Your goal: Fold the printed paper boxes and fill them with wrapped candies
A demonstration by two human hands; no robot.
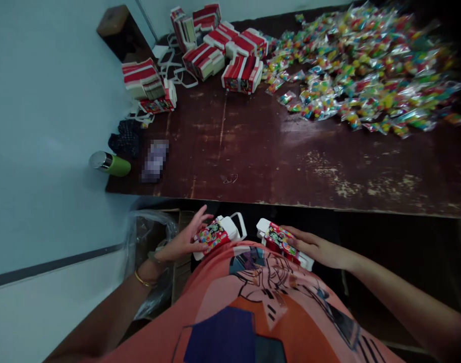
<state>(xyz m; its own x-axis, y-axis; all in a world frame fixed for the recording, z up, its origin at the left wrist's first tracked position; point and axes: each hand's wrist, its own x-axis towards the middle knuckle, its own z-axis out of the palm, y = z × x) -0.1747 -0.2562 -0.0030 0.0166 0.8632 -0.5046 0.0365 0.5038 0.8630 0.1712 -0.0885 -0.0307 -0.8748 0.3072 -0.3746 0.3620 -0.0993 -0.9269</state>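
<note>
Below the table's front edge, close to my body, my left hand (192, 234) holds a small red and white printed box (214, 236), thumb on its near side and fingers at its far side. A white loop sticks out from that box's right end. To the right, my right hand (315, 247) grips a second red printed box (279, 238) by its right part, with white flaps showing at both ends. The two boxes are apart, in front of my shirt.
On the dark red table (253, 151) lie bundled flat boxes (242, 74) at the back left and a big heap of wrapped candies (362, 70) at the back right. A green bottle (119, 165) lies at the left edge. Below is a plastic-lined carton (177, 272).
</note>
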